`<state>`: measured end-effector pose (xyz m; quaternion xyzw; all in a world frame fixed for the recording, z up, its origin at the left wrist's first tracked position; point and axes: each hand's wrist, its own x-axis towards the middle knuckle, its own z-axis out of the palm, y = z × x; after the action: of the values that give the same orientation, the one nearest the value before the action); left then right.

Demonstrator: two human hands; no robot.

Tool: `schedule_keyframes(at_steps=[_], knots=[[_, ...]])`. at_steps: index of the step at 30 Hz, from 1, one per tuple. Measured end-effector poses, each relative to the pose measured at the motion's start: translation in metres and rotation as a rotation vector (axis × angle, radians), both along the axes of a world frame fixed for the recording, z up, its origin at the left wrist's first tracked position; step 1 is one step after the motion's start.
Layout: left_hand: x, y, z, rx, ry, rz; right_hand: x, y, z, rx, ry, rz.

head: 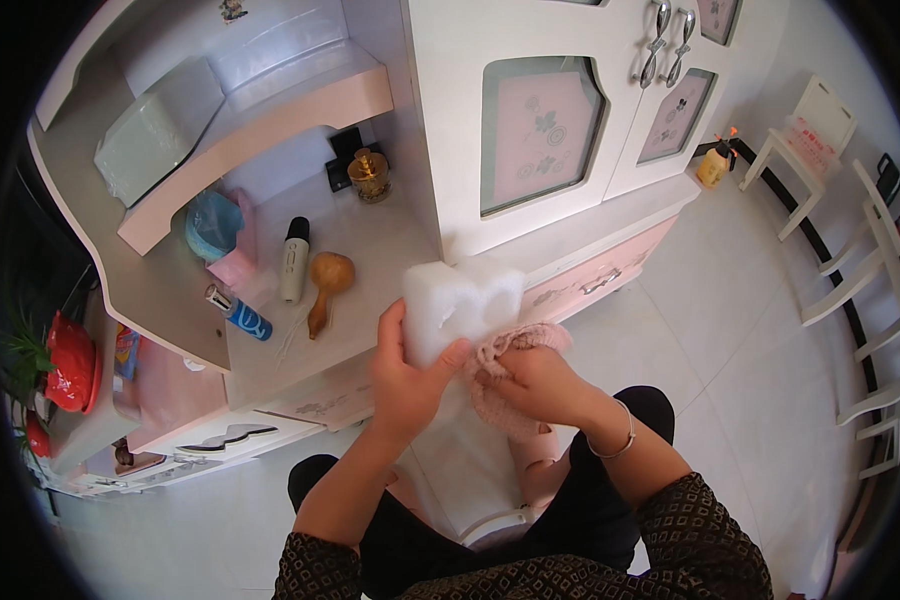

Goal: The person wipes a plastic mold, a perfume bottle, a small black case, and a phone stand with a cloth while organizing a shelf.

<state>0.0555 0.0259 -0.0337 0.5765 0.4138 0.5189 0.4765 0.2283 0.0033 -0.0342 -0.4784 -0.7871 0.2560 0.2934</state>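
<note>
My left hand (412, 379) holds a white foam block (439, 304) with hollows in it, thumb on the near side and fingers at its left. In my right hand (544, 382) is a bunched pink cloth (521, 416), which hangs below the fingers and lies close against the block's lower right. Left of the block, on the white shelf, lie a small dried gourd (330, 277), a white microphone (295, 262) with a black head and a blue spray bottle (247, 315). Behind them stands a perfume bottle (369, 176) with a gold cap.
A white cabinet (457, 150) with pink panels rises behind the block. A blue and pink container (217, 225) stands on the shelf, with a plastic-wrapped box (157, 131) above. Red flowerpots (71, 364) are at far left. A yellow spray bottle (714, 163) and white chairs (855, 292) stand right.
</note>
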Motion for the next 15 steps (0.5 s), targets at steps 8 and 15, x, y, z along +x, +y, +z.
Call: schedule_keyframes(at_steps=[8,15], knots=[[0.008,0.004,0.001,0.146,-0.211,0.095,0.006,0.004,-0.002,-0.613,1.243,-0.043],[0.001,0.011,0.006,-0.211,-0.659,0.011,0.02,-0.006,0.013,-0.383,1.163,-0.059]])
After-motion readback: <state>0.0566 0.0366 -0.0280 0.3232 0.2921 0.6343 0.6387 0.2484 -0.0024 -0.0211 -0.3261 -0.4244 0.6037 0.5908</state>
